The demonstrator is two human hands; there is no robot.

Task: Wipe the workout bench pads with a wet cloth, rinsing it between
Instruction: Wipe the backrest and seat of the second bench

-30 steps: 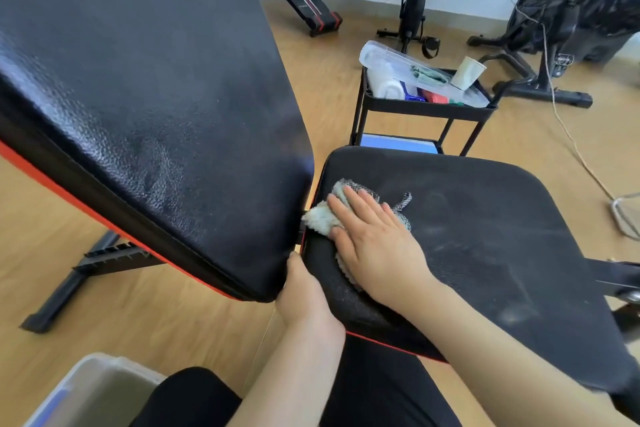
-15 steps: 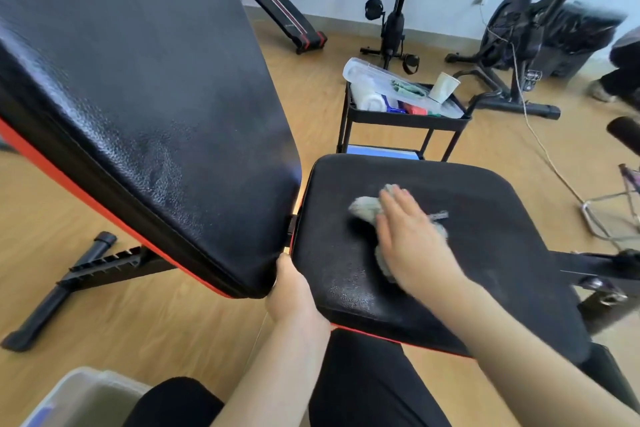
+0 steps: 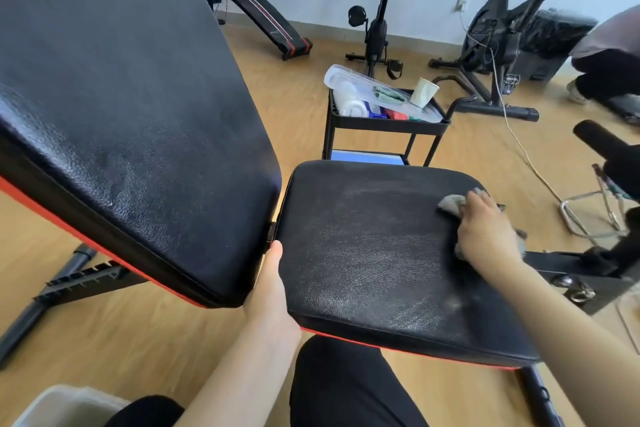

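Now R hand (image 3: 485,232) flat on cloth (image 3: 450,203) at seat pad (image 3: 363,253) edge; L hand (image 3: 273,284) grip hidden by backrest (image 3: 121,114); cart (image 3: 381,124) beyond.

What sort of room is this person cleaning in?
Probably a small gym: there's a black padded workout bench, a black exercise bike and a slanted black sit-up board.

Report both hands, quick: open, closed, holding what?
Left hand: thumb lies against the seat pad edge; fingers hidden, cannot tell.
Right hand: open, pressing the cloth flat on the seat pad.
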